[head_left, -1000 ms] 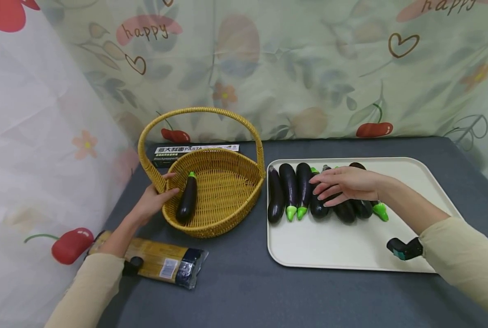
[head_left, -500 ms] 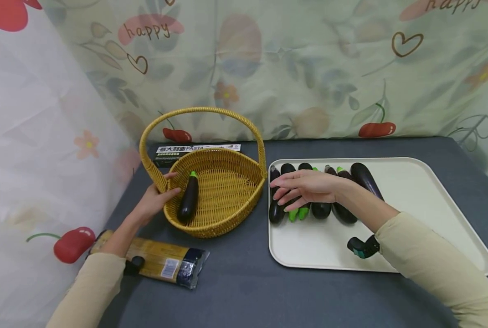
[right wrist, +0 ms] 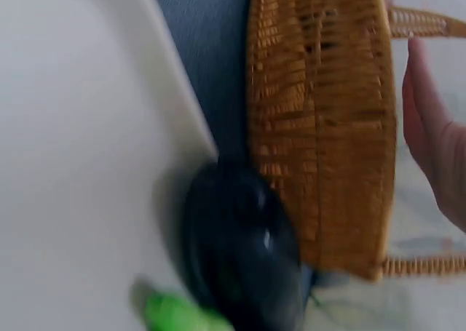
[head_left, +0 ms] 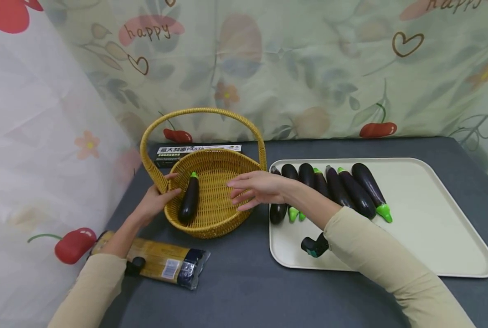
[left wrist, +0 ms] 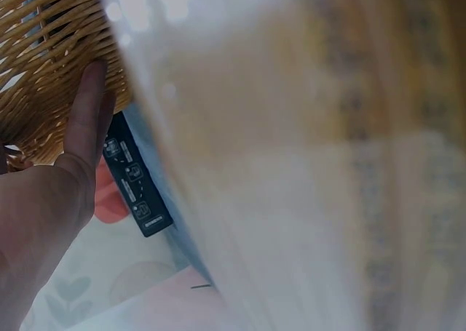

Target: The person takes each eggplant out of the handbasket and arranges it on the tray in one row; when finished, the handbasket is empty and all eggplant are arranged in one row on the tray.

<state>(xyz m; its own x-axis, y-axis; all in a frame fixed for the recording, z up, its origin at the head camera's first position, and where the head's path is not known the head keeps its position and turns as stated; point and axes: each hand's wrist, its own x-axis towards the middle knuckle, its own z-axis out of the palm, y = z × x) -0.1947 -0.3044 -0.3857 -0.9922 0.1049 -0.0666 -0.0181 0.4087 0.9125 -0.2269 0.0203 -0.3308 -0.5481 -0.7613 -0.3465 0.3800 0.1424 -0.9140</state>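
A yellow wicker basket (head_left: 215,230) with a tall arched handle stands left of centre in the head view. One dark eggplant (head_left: 189,200) with a green tip lies inside, along the left wall. My left hand (head_left: 155,200) holds the basket's left rim by the handle base, thumb on the inner side; in the left wrist view its fingers lie along the woven wall. My right hand (head_left: 260,187), fingers loosely extended and holding nothing, hovers over the basket's right side. Several more eggplants (head_left: 356,193) lie in a row on a white tray (head_left: 428,228), partly covered by my right forearm.
A yellow pasta packet (head_left: 157,257) lies under my left forearm, in front of the basket. Behind the basket is a black pasta box (head_left: 170,155). Patterned cloth (head_left: 285,77) hangs along the back and left of the dark grey table (head_left: 244,291).
My right hand has moved left from above the tray's eggplants to above the basket, uncovering the eggplants on the row's right. The left hand keeps its place on the rim.
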